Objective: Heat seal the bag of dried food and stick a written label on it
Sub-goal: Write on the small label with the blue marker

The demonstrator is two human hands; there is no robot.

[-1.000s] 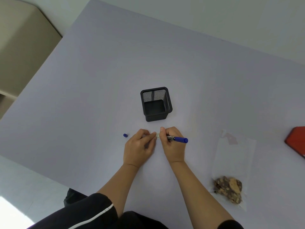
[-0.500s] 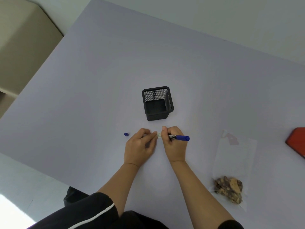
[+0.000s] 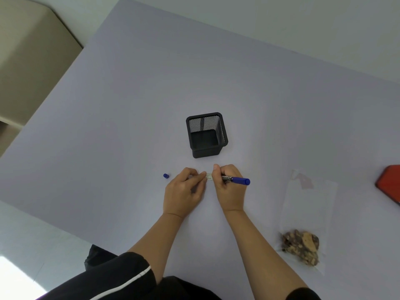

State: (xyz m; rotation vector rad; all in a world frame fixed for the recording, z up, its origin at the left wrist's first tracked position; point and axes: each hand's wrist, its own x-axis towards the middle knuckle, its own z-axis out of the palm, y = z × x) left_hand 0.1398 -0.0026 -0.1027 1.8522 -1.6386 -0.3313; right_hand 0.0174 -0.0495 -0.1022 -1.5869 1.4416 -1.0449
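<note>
A small white label point(image 3: 209, 176) lies on the pale table point(image 3: 129, 105) between my two hands. My left hand point(image 3: 185, 192) pins its left end with the fingertips. My right hand point(image 3: 229, 187) grips a blue marker point(image 3: 237, 180), its tip hidden by my fingers at the label and its blue end pointing right. The marker's blue cap point(image 3: 166, 176) lies left of my left hand. At the right lies a clear plastic bag point(image 3: 307, 213) with brown dried food point(image 3: 300, 245) in its near end.
A black mesh pen holder point(image 3: 206, 134) stands empty just beyond my hands. A red object point(image 3: 389, 182), cut off by the frame, sits at the table's right edge. The table's front-left edge runs diagonally; a beige cabinet point(image 3: 32, 61) stands beyond the left side.
Both hands stay on the label with the marker; nothing on the table has visibly moved. The view shifts slightly.
</note>
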